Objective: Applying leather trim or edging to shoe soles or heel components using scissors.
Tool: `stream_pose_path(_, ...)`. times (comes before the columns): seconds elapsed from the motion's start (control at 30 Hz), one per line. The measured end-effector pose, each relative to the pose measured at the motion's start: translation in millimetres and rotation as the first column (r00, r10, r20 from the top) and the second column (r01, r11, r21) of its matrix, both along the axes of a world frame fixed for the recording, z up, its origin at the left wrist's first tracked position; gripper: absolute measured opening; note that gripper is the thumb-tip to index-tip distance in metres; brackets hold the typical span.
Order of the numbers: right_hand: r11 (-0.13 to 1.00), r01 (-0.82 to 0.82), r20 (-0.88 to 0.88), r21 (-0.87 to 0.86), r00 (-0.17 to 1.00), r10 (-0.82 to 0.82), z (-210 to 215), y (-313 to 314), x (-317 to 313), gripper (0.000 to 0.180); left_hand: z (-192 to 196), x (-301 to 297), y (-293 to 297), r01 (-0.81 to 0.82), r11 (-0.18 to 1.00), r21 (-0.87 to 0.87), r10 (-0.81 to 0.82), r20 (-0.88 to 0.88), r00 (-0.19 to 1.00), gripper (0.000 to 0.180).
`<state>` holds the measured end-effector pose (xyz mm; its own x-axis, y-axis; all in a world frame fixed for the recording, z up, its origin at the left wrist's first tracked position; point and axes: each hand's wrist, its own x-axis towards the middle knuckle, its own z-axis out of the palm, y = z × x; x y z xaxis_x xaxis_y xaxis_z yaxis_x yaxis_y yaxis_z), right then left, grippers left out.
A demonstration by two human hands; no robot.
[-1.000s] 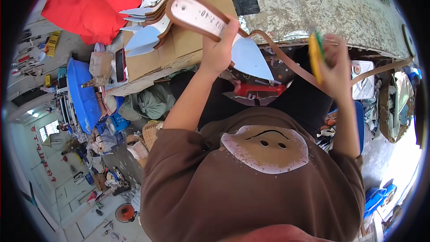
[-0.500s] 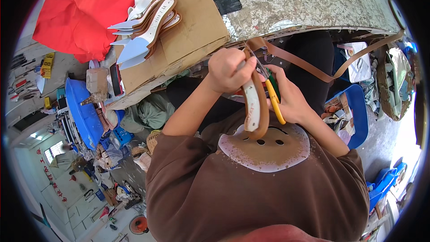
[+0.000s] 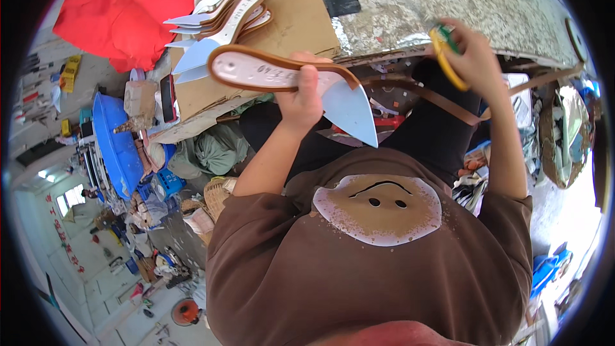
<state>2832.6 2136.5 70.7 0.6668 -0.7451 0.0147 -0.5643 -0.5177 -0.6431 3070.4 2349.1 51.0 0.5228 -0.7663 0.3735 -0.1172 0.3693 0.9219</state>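
Note:
My left hand (image 3: 303, 99) is closed round the middle of a high-heel shoe insole (image 3: 256, 69), white at the heel, pale blue at the pointed toe. Brown edging runs along the insole's rim, its heel end pointing left and its toe toward my shirt. Over by the bench edge, my right hand (image 3: 477, 57) is closed on scissors (image 3: 443, 57) with yellow and green handles; their blades are not visible. A long brown strip (image 3: 442, 101) hangs across my right leg. Several similar insoles (image 3: 240, 13) lie piled on cardboard at the far left.
The cardboard (image 3: 301, 6) covers the left of a worn workbench (image 3: 423, 0). A dark flat piece (image 3: 340, 1) lies beside it, and red sheet material (image 3: 122, 13) spreads at the far left. A blue tub (image 3: 117, 147) stands left; a green cloth bundle (image 3: 214, 157) is below the bench.
My left hand has turned the insole from upright to sideways and shifted left. My right hand, with the scissors, has moved away to the right. The strip now hangs apart from the insole.

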Motion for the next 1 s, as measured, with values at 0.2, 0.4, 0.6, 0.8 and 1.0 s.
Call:
stream_pose_path(0.2, 0.975, -0.169, 0.176, -0.146, 0.965, 0.194, 15.5, 37.1, 31.9, 0.015, -0.7, -24.8, 3.9, 0.054, 0.968, 0.246, -0.038, -0.067, 0.997, 0.016)
stream_pose_path(0.4, 0.772, -0.364, 0.468, 0.521, 0.878, 0.098, -41.9, 120.4, 60.7, 0.035, -13.5, -29.5, -0.4, -0.039, 0.973, 0.229, 0.048, -0.032, 0.998, 0.026)
stream_pose_path(0.6, 0.853, -0.425, 0.485, 0.302, 0.839, 0.246, -56.9, 131.9, 65.9, 0.029, 28.0, -10.9, 3.3, 0.157, 0.962, -0.223, -0.272, -0.766, 0.582, 0.076)
stream_pose_path(0.8, 0.936, -0.352, 0.749, -0.028, 0.613, 0.253, 14.2, 114.1, 108.0, 0.053, 37.0, -31.6, 6.0, 0.025, 0.978, 0.206, 0.015, -0.193, 0.981, 0.055)
stream_pose_path(1.0, 0.878, -0.475, 0.791, -0.054, 0.516, 0.328, 9.5, 128.6, 130.5, 0.038, 9.0, -35.9, 10.0, -0.198, 0.972, 0.124, 0.184, 0.11, 0.977, 0.035)
